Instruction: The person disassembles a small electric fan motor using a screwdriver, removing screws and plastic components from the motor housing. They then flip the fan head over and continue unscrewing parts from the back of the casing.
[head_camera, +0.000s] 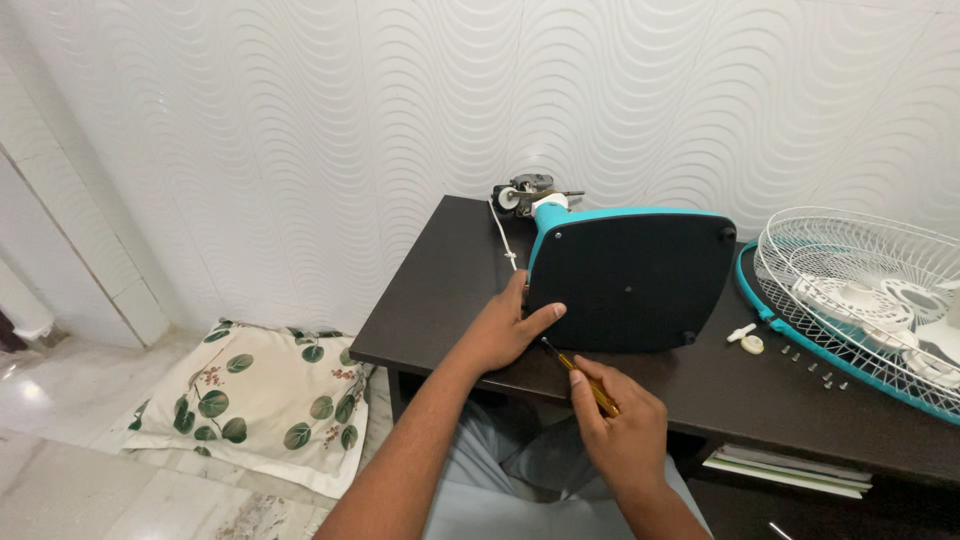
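— What is held by the left hand (503, 335), just left of the frame's centre?

— The lower left corner of the fan base (628, 280) is gripped by it: the thumb is laid over the dark underside and the other fingers are curled behind the teal edge. The base is stood on its edge on the dark table (430, 300), at the centre of the frame, with its flat underside turned to the camera.

— And the right hand (620, 430)?

— It is seen below the centre, closed around a screwdriver (580, 378) with a yellow handle. The tip is pointed up and left, at the lower left corner of the underside, just beside the left thumb. Whether a screw is touched by it cannot be told.

— What is found behind the base?

— A small motor assembly (527, 192) is set at the table's far edge, above the base, against the white wavy wall (300, 130). A white cord (502, 235) is run from it down along the table towards the left hand.

— And on the right of the frame?

— A white wire fan grille (860, 262) with a teal rim is laid on the table, with white fan parts inside it. Between it and the base, several small screws (815, 368) and a small white plastic piece (746, 339) are scattered on the tabletop. Books or papers (785, 468) are stacked on the shelf under the table.

— At the lower left?

— A cushion (250, 400) printed with green leaves is laid on the marble floor (80, 480).
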